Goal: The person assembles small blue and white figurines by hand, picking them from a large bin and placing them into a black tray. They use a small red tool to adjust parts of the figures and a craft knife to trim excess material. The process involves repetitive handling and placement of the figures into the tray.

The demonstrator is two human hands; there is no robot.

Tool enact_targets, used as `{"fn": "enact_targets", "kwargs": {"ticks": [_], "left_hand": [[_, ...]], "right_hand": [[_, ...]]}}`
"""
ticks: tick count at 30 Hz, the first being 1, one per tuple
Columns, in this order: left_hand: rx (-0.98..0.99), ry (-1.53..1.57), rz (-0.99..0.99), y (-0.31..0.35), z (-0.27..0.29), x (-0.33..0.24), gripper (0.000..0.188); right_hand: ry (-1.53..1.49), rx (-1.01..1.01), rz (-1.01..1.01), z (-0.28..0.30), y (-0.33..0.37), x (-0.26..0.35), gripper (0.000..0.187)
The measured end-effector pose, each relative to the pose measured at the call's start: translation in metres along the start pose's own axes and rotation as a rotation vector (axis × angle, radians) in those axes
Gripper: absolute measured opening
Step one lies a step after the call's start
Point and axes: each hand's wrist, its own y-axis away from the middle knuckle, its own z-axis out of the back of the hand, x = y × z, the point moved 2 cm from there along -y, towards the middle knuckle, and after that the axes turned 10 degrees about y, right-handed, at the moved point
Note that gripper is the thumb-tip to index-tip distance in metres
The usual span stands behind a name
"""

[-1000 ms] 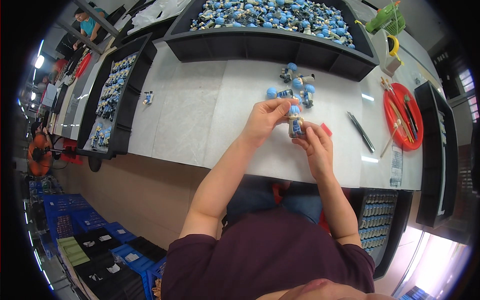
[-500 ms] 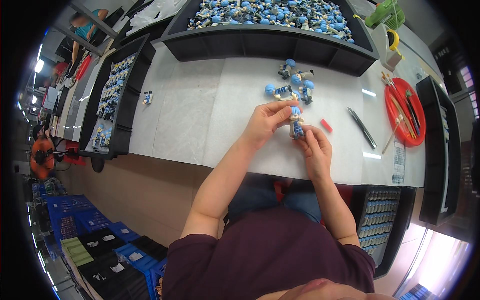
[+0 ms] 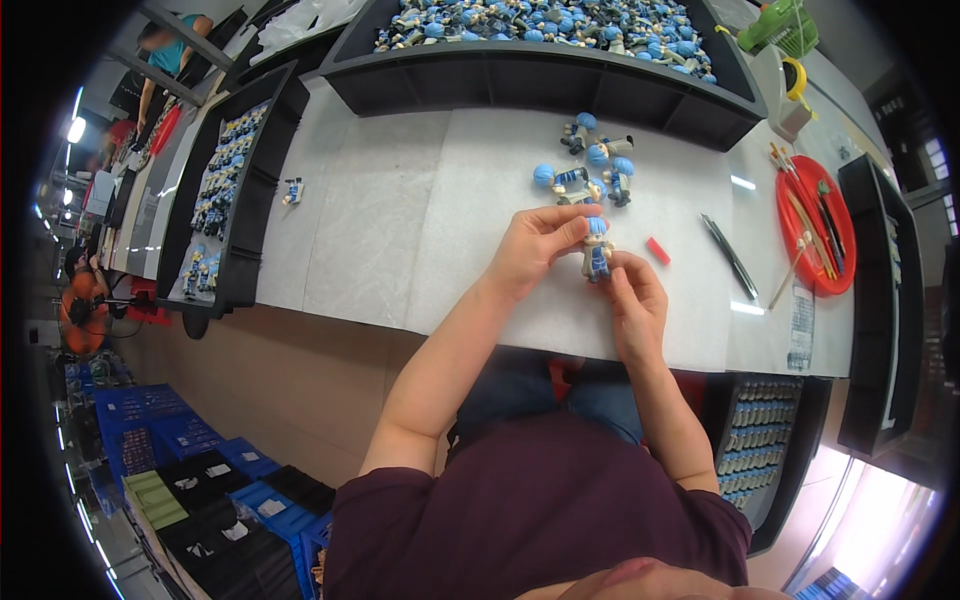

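Observation:
Between my hands, over the near part of the table, is a small blue-haired figurine (image 3: 597, 250), upright with its front toward me. My left hand (image 3: 538, 245) pinches it at the head between thumb and fingers. The fingers of my right hand (image 3: 637, 297) close around its lower end by the feet. Just beyond lie several more blue-haired figurines (image 3: 620, 180) in a loose cluster, some on their sides. A short red piece (image 3: 657, 250) rests to the right of my right hand, with a dark pen (image 3: 730, 257) farther right.
A large black bin (image 3: 540, 85) heaped with figurines spans the far side. Left stands a black tray (image 3: 240, 200) of figurines, with a single figurine (image 3: 292, 191) beside it. A red dish (image 3: 815, 225) with brushes and a tape dispenser (image 3: 785, 95) are at right.
The figurine stays held in both hands and has shifted very slightly. The whole view has moved a little; otherwise the things on the table lie as before.

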Motion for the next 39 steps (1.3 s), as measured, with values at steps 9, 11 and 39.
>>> {"fn": "enact_targets", "kwargs": {"ticks": [9,11,39], "left_hand": [[0.008,0.025,-0.002,0.0,-0.002,-0.001,0.028],[-0.009,0.037,-0.003,0.0,-0.004,-0.002,0.025],[0.089,-0.023,-0.029,0.003,-0.001,0.002,0.022]], "right_hand": [[-0.017,0.007,-0.039,-0.001,0.0,0.001,0.023],[-0.03,0.013,-0.041,-0.001,0.0,0.002,0.024],[0.026,-0.032,0.054,0.0,0.004,0.003,0.034]]}}
